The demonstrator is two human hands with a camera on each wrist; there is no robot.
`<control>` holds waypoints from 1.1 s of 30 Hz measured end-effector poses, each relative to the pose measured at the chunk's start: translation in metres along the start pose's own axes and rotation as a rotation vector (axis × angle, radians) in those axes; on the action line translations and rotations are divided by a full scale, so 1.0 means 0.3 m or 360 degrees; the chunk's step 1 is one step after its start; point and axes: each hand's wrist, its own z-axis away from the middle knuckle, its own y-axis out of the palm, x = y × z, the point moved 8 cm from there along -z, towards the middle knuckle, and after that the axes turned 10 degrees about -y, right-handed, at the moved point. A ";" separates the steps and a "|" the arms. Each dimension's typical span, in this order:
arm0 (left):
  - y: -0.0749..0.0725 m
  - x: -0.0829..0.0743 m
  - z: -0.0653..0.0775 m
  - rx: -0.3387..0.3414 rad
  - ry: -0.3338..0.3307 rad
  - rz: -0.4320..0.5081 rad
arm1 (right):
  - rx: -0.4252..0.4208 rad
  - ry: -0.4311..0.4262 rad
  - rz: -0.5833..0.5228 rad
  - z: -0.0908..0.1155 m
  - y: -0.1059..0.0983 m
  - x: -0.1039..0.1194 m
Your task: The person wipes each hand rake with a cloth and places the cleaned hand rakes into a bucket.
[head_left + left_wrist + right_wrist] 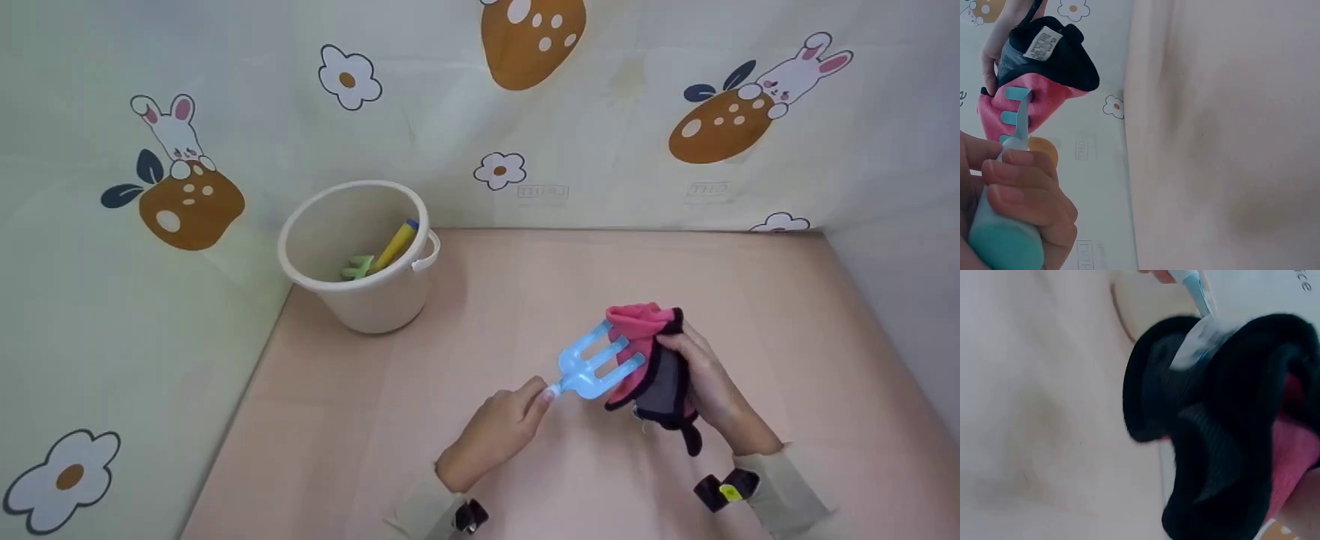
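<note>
A light blue toy garden fork (589,371) with a pale, teal-ended handle (1008,236) is gripped by my left hand (499,420), fingers wrapped round the handle. Its tines overlap the pink side of a cloth piece (660,375) with black edging, grey panels and a white label (1044,43). My right hand (709,382) holds that cloth from its right side, thumb over the front and the other fingers mostly hidden behind it. In the right wrist view, the black edging and grey inner fabric (1221,450) fill much of the picture.
At the back left stands a cream bucket (375,307) with a side handle (429,253). Inside it lie a yellow tool handle with a blue end (397,244) and a green toy piece (358,267). A patterned sheet (420,135) rises behind the pinkish tabletop (360,450).
</note>
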 end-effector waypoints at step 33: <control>-0.250 0.126 -0.020 -0.0301 -0.0253 0.0598 | -0.0171 -0.0498 0.0824 0.076 0.056 -0.009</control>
